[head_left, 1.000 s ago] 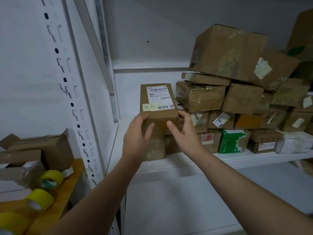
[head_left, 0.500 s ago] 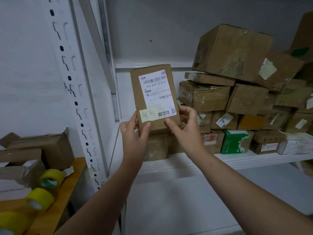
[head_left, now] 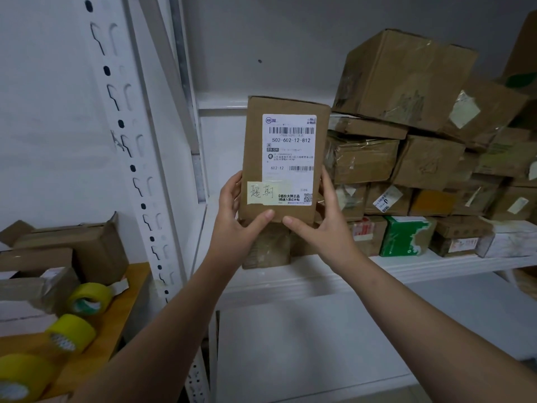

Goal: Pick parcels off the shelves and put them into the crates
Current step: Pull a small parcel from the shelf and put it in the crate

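Observation:
I hold a small brown cardboard parcel (head_left: pixel 254 141) upright in front of the shelf, its white shipping label and a yellow sticky note facing me. My left hand (head_left: pixel 235 225) grips its lower left edge, thumb on the front. My right hand (head_left: pixel 322 225) grips its lower right edge the same way. Behind and to the right, several brown parcels (head_left: pixel 406 80) are stacked on the white shelf (head_left: pixel 406 266), along with a green and white box (head_left: pixel 406 237). No crate is in view.
A white perforated shelf upright (head_left: pixel 128 146) stands left of the parcel. Further left, a wooden table (head_left: pixel 116 321) carries cardboard boxes (head_left: pixel 87 245) and rolls of yellow tape (head_left: pixel 87 298). A lower white shelf (head_left: pixel 319 344) lies under my arms.
Both hands have lifted the parcel off the stack and tipped it upright, bringing its labelled face nearer to me.

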